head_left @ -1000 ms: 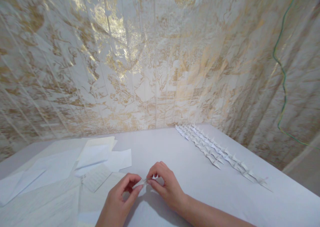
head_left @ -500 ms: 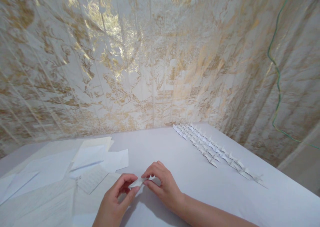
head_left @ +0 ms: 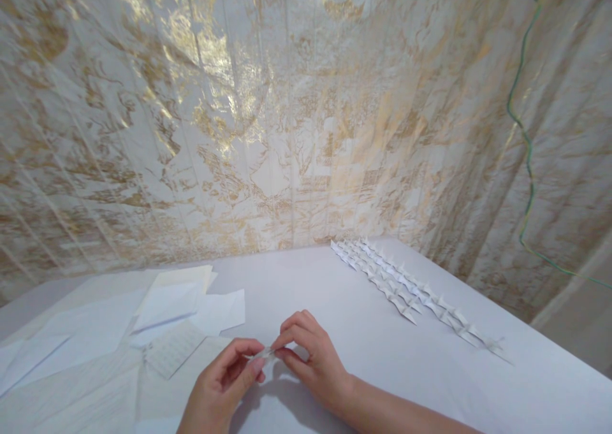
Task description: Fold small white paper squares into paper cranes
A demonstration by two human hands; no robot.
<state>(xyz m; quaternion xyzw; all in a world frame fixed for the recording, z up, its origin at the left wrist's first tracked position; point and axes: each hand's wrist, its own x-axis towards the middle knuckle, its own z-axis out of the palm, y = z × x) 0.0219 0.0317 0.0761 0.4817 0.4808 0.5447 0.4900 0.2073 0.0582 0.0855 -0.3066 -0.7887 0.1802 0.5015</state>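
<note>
Between my two hands, just above the table, is a small piece of folded white paper (head_left: 266,352). My left hand (head_left: 224,378) pinches its left side between thumb and fingers. On the right side, the thumb and index finger of my right hand (head_left: 313,354) grip it too. Much of the paper is hidden behind the fingertips, so its full shape cannot be made out. To the right, rows of small folded paper figures with pointed tips, like origami cranes (head_left: 411,285), stand close together on the table.
Loose paper sheets (head_left: 95,319), some with writing, overlap across the table's left side. The white table (head_left: 296,281) meets a wall covered in gold-patterned sheeting (head_left: 268,134). A green cord (head_left: 528,160) hangs down the right wall.
The folded paper has tilted and shows less of its face. My left fingers have closed further around it, and both hands have shifted slightly down.
</note>
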